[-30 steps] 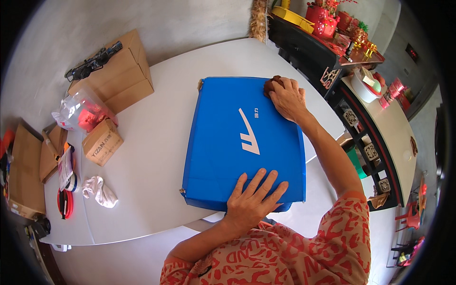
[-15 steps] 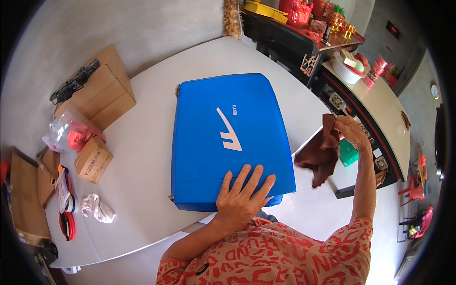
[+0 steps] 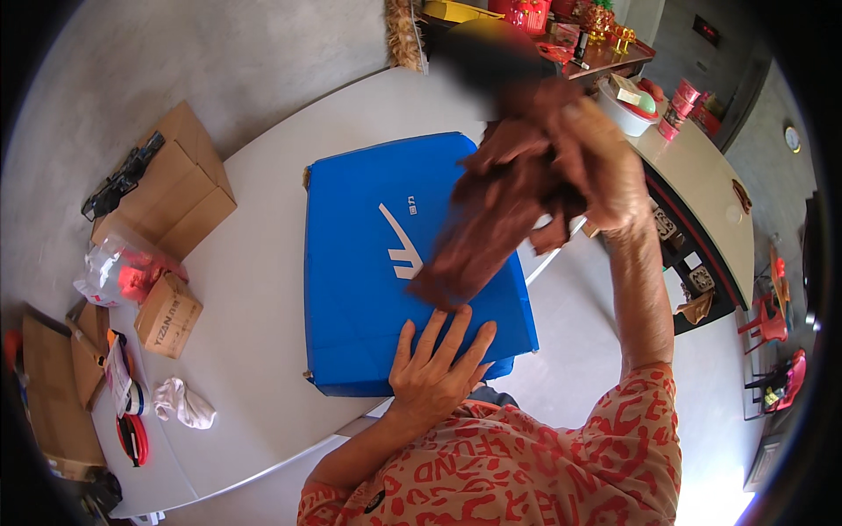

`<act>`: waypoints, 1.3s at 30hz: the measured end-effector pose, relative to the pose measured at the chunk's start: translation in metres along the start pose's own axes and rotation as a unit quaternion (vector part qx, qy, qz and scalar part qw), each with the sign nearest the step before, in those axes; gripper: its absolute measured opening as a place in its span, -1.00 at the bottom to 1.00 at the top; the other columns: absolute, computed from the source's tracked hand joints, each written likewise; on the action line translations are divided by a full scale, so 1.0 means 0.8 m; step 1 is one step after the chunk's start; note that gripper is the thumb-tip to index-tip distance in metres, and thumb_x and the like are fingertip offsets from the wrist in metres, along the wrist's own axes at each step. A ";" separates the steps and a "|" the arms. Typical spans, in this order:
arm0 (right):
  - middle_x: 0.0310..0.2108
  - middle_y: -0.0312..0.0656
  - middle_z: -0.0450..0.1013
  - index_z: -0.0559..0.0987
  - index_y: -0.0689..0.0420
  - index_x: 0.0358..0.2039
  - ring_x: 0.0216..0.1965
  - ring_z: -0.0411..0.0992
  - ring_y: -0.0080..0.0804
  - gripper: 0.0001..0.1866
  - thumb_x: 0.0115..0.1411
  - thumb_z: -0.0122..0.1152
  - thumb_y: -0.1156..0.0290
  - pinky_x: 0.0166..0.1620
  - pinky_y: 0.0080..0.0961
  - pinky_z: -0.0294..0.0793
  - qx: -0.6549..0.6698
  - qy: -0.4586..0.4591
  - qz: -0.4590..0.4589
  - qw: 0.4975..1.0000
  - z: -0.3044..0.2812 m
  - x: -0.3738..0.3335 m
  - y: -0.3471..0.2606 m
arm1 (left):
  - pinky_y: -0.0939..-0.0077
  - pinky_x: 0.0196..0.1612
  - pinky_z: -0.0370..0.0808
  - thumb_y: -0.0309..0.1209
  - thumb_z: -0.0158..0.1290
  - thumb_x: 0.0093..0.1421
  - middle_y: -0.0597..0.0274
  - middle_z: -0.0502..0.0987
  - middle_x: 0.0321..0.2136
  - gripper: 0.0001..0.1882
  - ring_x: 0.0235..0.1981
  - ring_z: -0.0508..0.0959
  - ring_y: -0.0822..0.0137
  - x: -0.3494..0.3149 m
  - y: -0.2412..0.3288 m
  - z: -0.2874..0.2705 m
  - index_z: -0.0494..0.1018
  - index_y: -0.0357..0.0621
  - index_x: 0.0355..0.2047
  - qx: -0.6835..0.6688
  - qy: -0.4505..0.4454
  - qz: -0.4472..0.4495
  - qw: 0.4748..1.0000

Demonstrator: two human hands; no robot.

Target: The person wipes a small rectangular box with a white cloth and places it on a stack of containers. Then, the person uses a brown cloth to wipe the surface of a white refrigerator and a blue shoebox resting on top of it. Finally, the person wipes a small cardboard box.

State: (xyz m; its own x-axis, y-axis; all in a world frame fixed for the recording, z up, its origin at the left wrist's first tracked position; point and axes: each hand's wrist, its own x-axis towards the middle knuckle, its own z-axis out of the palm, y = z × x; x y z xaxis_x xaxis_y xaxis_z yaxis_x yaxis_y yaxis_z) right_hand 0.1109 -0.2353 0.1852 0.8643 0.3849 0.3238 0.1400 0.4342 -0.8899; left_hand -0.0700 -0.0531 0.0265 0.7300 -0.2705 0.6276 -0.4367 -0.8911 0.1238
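A large blue box (image 3: 351, 289) with a white mark on its lid lies on the white table (image 3: 263, 289) in front of me. My left hand (image 3: 432, 368) rests flat on the near part of the lid, its fingers spread. Raised above the box's right side, my right hand (image 3: 611, 167) grips a crumpled brown cloth (image 3: 504, 206), smeared by motion. The cloth hangs down across the lid's right half, its lower end close to my left fingertips; I cannot tell whether it touches the lid.
At the left stand a cardboard box (image 3: 180, 184), a clear plastic jar (image 3: 132, 263), a small carton (image 3: 168, 316) and a white cloth (image 3: 182, 403). A white basin (image 3: 627, 110) stands on the counter at right. A blurred dark shape (image 3: 487, 61) shows at the top.
My right hand has swung the brown cloth up and left, from beside the box to over its lid. My left hand stays on the lid.
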 end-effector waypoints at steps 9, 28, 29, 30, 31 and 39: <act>0.20 0.24 0.05 0.25 -0.28 0.22 0.22 0.02 0.31 -0.21 0.00 0.10 -0.31 0.14 0.20 0.11 -0.704 -0.176 -0.036 0.687 0.032 -0.045 0.115 | 0.19 -0.04 0.34 -0.17 0.24 -0.06 0.12 0.44 0.05 -0.48 -0.11 0.47 0.16 0.009 0.001 -0.010 0.52 0.18 -0.01 0.017 -0.006 0.012 1.000; 0.28 -0.10 0.06 0.28 -0.30 0.19 0.35 -0.11 -0.04 -0.55 0.30 -0.25 0.02 0.32 -0.06 -0.14 -0.717 -0.206 -0.045 0.665 0.027 0.086 0.191 | -0.19 0.15 0.21 -0.13 0.12 0.12 0.07 0.38 0.11 -0.57 0.15 0.33 -0.07 0.000 0.002 -0.008 0.50 0.11 0.00 0.037 -0.071 0.001 0.997; 0.28 -0.09 0.06 0.28 -0.29 0.19 0.35 -0.11 -0.04 -0.55 0.30 -0.23 0.03 0.32 -0.06 -0.14 -0.718 -0.211 -0.048 0.662 0.028 0.083 0.187 | -0.19 0.14 0.20 -0.13 0.14 0.10 0.06 0.36 0.12 -0.56 0.16 0.32 -0.08 -0.003 0.000 -0.006 0.49 0.13 0.01 0.040 -0.073 0.003 0.997; 0.27 -0.05 0.07 0.28 -0.24 0.19 0.35 -0.11 -0.01 -0.55 0.28 -0.16 0.07 0.32 -0.05 -0.12 -0.723 -0.241 -0.068 0.645 0.027 0.077 0.183 | -0.19 0.14 0.20 -0.13 0.16 0.09 0.04 0.34 0.14 -0.54 0.17 0.30 -0.09 -0.004 -0.001 -0.004 0.48 0.15 0.02 0.043 -0.074 0.005 0.996; 0.27 -0.04 0.08 0.28 -0.22 0.19 0.35 -0.11 0.00 -0.54 0.28 -0.14 0.08 0.31 -0.05 -0.12 -0.711 -0.256 -0.091 0.648 0.024 0.070 0.184 | -0.15 0.13 0.23 -0.12 0.13 0.11 0.00 0.34 0.13 -0.57 0.16 0.30 -0.10 -0.001 0.001 -0.006 0.49 0.13 0.00 0.043 -0.068 0.002 0.997; 0.20 -0.05 0.15 0.42 -0.16 0.07 0.27 0.03 -0.06 -0.59 0.19 0.10 0.20 0.20 -0.06 0.11 -0.625 -0.329 -0.226 0.671 0.015 -0.035 0.161 | -0.15 0.11 0.27 0.04 0.10 0.11 -0.25 -0.21 0.31 -0.13 0.25 0.09 -0.29 -0.011 -0.008 0.006 -0.06 0.09 0.31 0.071 0.033 -0.019 0.997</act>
State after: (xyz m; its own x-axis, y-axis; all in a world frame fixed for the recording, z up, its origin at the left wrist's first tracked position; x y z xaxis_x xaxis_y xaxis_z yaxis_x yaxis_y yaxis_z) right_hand 0.0986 -0.1806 0.0653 0.2544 0.8987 0.3572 0.9671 -0.2357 -0.0955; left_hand -0.0713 -0.0469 0.0164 0.7061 -0.2154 0.6746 -0.3268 -0.9442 0.0406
